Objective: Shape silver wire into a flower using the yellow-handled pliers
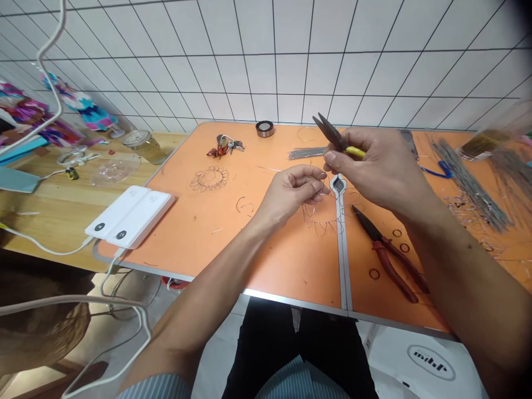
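Observation:
My left hand [293, 191] pinches a thin looped wire piece [320, 224] above the orange table [286, 260]. Its lower loops hang near the metal strip. Up and to the right, my right hand [368, 163] is closed around yellow-handled pliers [330, 133], whose jaws point up and left, slightly apart. The jaws are clear of the wire. Red-handled pliers [384, 244] lie under my right forearm. On the left half of the table rests a flower-shaped wire ring [210, 178].
A bundle of straight wires [307, 153] and a tape roll [265, 128] lie at the back. More wires [474, 183] and scraps are at the right. White power banks [131, 216] sit at the left edge, cables attached. Near them stands a jar [145, 147]; keys [226, 145] lie farther right.

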Available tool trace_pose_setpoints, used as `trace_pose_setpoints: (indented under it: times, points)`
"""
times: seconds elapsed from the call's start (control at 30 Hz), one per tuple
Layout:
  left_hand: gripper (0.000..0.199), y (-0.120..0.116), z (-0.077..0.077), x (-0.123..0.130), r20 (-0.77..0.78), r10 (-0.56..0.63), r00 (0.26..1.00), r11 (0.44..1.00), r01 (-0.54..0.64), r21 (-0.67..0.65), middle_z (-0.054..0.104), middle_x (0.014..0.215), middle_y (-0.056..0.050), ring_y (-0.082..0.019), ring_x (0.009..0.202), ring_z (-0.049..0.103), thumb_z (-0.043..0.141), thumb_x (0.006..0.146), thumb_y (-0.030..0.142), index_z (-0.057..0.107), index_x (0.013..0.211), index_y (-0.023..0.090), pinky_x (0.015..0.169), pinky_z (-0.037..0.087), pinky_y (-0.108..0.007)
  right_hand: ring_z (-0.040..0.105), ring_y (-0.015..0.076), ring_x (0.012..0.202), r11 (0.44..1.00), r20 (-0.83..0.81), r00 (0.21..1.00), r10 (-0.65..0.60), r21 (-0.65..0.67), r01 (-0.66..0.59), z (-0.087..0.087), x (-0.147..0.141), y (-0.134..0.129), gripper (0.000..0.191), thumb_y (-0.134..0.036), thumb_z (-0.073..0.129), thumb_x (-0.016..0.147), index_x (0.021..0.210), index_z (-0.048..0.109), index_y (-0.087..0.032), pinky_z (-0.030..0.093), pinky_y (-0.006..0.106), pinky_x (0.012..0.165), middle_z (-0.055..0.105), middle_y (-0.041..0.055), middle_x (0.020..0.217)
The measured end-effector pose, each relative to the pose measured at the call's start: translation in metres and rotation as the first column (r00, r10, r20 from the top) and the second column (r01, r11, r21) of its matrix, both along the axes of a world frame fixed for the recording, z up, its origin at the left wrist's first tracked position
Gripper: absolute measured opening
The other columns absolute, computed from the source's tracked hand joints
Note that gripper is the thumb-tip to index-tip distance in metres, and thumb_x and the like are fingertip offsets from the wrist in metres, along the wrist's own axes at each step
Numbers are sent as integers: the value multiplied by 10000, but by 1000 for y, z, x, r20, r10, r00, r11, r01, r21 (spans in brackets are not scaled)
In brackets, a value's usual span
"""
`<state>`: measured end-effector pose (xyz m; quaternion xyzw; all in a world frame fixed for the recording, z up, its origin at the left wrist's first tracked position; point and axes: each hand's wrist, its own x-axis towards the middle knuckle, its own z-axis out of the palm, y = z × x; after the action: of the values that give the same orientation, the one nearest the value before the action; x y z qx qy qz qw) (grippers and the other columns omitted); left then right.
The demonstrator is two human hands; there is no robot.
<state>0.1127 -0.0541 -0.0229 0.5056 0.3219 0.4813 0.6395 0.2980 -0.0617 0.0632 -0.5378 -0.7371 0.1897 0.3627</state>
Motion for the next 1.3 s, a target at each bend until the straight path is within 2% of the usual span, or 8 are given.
trace_pose_setpoints:
  times: [0.2, 0.4, 0.57, 0.77, 0.97, 1.07, 1.2, 1.3]
  points:
    - [144, -4, 4, -1, -30, 5, 1000, 999, -6, -35, 865, 931, -30, -101, 716, 788, 821, 872, 185, 713, 966, 180, 713, 632, -226, 657, 246, 826, 1000, -35, 999, 15, -21, -15, -5, 2, 6, 149, -290, 759, 992, 851, 720, -266, 496, 435, 764, 717, 33, 826]
    - [181, -6, 9, -1, -37, -6, 999, 998, 4, -62, 851, 889, -16, -111, 713, 799, 820, 883, 186, 702, 1021, 183, 731, 650, -239, 647, 237, 846, 999, -49, 999, 21, -41, -23, -3, 0, 1, 207, -291, 746, 1003, 804, 695, -266, 491, 417, 761, 734, 36, 849]
    - [283, -5, 6, -1, -37, -11, 999, 998, 9, -56, 832, 872, -15, -124, 713, 798, 929, 887, 304, 740, 1054, 176, 723, 667, -254, 662, 228, 846, 998, -53, 997, 53, -25, -54, -6, -2, 4, 172, -235, 730, 1003, 833, 718, -259, 481, 406, 777, 753, 29, 859]
    - [397, -2, 0, -2, -29, -26, 999, 999, 25, -28, 813, 845, -12, -113, 695, 778, 1045, 819, 416, 767, 956, 168, 702, 662, -241, 675, 242, 855, 997, -44, 996, 71, -17, -72, -11, -2, 10, 168, -240, 748, 976, 813, 710, -257, 516, 428, 802, 749, 39, 860]
    - [269, -2, 1, -1, -57, 47, 997, 998, -50, -48, 817, 827, -16, -107, 661, 765, 995, 836, 319, 803, 938, 160, 665, 651, -233, 651, 227, 809, 998, -19, 999, 33, -56, -34, -3, -3, 5, 207, -286, 755, 1007, 806, 721, -253, 487, 408, 751, 744, 38, 839]
    - [196, -1, 1, -2, -69, 80, 994, 995, -84, -59, 822, 818, -18, -98, 638, 756, 946, 856, 275, 813, 936, 156, 639, 634, -218, 682, 233, 820, 993, -26, 1000, -13, -116, 10, 5, 4, 3, 209, -350, 709, 1066, 884, 753, -256, 470, 399, 731, 798, 54, 908]
    - [166, 2, 1, -4, -65, 116, 991, 990, -120, -68, 809, 798, -12, -94, 630, 746, 919, 866, 264, 804, 916, 155, 630, 626, -215, 697, 269, 848, 984, 159, 981, -114, -121, 134, 3, 33, 1, 337, -504, 594, 1132, 952, 749, -265, 425, 396, 705, 833, 87, 1005]
    - [151, 1, 4, -5, -62, 147, 987, 986, -151, -73, 798, 796, -7, -96, 641, 742, 908, 866, 250, 795, 906, 158, 639, 626, -221, 653, 300, 856, 956, 423, 888, -179, -139, 259, -13, 62, -7, 443, -609, 503, 1154, 944, 700, -272, 379, 411, 719, 814, 120, 1017]
